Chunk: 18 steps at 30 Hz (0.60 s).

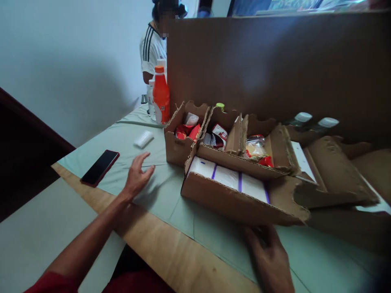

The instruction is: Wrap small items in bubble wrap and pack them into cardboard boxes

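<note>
My left hand [137, 176] hovers over the green table cover [159, 195] with its fingers spread, holding nothing. It is between a black phone [99, 167] on its left and the cardboard boxes on its right. My right hand [270, 254] rests at the near side of a low cardboard box [235, 201] that holds white packs with purple stripes [227, 178]. Its fingers curl under the box's front edge and their tips are hidden.
Behind that box stand more cardboard boxes [179, 148] with red snack packets [187, 130]. An orange bottle [161, 95] and a small white object [143, 138] sit further back. A tall cardboard wall [275, 65] rises behind. A person in a white striped shirt [152, 49] stands beyond.
</note>
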Each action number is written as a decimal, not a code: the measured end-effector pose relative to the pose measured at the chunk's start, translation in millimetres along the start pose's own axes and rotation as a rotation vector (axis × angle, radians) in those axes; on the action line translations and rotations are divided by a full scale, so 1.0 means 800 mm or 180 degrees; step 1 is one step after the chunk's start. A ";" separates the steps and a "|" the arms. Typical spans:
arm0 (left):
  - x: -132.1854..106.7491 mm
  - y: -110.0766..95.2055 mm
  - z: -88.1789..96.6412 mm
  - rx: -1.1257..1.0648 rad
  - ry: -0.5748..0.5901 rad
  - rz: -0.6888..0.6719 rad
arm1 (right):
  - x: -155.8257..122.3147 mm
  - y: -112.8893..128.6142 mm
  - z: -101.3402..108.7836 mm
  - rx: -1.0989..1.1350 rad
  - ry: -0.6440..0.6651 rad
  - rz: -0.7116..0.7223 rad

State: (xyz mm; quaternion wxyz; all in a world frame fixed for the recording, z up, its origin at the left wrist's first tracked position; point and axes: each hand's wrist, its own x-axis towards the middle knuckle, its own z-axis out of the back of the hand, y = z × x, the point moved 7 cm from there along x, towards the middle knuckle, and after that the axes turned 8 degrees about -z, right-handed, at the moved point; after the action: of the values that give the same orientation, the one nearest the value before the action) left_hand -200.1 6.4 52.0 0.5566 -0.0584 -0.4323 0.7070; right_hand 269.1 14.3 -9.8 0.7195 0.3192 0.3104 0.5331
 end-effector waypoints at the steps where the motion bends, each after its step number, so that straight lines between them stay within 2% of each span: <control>1: 0.020 0.015 0.010 0.0147 -0.0044 0.0036 | 0.000 -0.005 0.000 -0.0031 -0.0043 -0.0043; 3: 0.060 0.040 0.018 0.0323 -0.0085 0.0137 | 0.000 -0.009 0.000 -0.0065 -0.0101 -0.0049; 6: 0.110 0.068 0.005 0.0489 -0.0068 0.0344 | 0.000 -0.005 -0.005 -0.0088 -0.0107 0.0055; 10: 0.140 0.084 -0.009 0.0488 -0.0069 0.0624 | 0.002 -0.002 -0.008 0.0011 -0.0160 0.0140; 12: 0.136 0.079 -0.001 0.0371 -0.0120 0.0691 | 0.002 -0.002 -0.005 0.0069 -0.0179 0.0203; 14: 0.115 0.065 0.012 0.0154 -0.0169 0.0690 | -0.001 -0.001 0.002 0.0109 -0.0232 0.0306; 16: 0.076 0.048 0.025 -0.0164 -0.0159 0.0647 | -0.014 0.004 0.010 0.0168 -0.0310 0.0421; 18: 0.022 0.032 0.031 -0.0526 -0.0074 0.0615 | -0.035 0.011 0.014 0.0219 -0.0303 0.0496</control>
State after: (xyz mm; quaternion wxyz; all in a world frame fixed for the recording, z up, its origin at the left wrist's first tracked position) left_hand -239.2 7.3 56.8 0.4742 -0.1373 -0.4879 0.7199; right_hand 266.2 -12.0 6.8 0.6783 0.3919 0.2682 0.5607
